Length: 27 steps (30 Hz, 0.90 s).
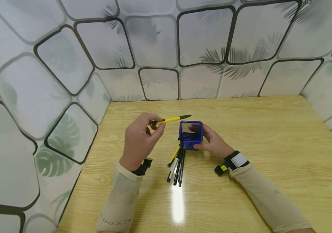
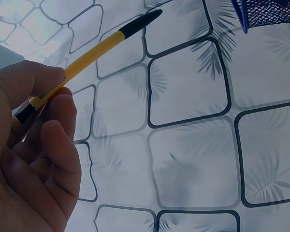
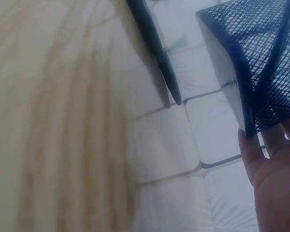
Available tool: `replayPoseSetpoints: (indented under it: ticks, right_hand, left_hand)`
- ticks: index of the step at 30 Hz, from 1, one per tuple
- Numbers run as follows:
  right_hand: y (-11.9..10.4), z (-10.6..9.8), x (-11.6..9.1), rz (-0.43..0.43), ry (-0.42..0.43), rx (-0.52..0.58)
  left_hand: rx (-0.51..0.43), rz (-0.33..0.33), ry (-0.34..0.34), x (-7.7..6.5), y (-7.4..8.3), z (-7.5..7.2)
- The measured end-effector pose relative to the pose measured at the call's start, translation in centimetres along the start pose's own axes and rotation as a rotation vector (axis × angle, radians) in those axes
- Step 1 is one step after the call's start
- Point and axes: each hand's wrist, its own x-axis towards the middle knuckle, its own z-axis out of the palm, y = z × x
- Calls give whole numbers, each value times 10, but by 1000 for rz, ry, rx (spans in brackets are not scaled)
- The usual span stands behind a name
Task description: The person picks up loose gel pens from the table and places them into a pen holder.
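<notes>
My left hand (image 1: pixel 139 139) pinches a yellow pen (image 1: pixel 171 120) near its black rear end, between thumb and fingers. Its dark tip points right, just above and left of a blue mesh pen holder (image 1: pixel 202 132). Around the holder's right side curl the fingers of my right hand (image 1: pixel 216 144); its square mouth faces the head camera. A black pen (image 1: pixel 185 137) lies inside, one end sticking out at the left. In the right wrist view the mesh wall (image 3: pixel 275 58) shows above my fingertips, and a dark pen (image 3: pixel 152 36) lies off to the left.
Below the holder, several loose pens lie bunched on the wooden table (image 1: pixel 271 136): a yellow one (image 1: pixel 174 156), a white-barrelled one (image 1: pixel 172 170) and black ones (image 1: pixel 181 171). A patterned wall covering (image 1: pixel 160 82) borders the table's back and left edges.
</notes>
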Motion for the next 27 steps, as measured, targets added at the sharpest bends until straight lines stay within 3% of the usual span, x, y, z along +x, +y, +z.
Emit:
replayPoseSetpoints:
  ticks: [8,27]
  right_hand:
    - [0,0,1,6,-3,-18]
    - [0,0,1,-3,-26,23]
  left_hand:
    - [52,64,-45,0,-3,3]
    - [114,30,-113,-1,-7,9]
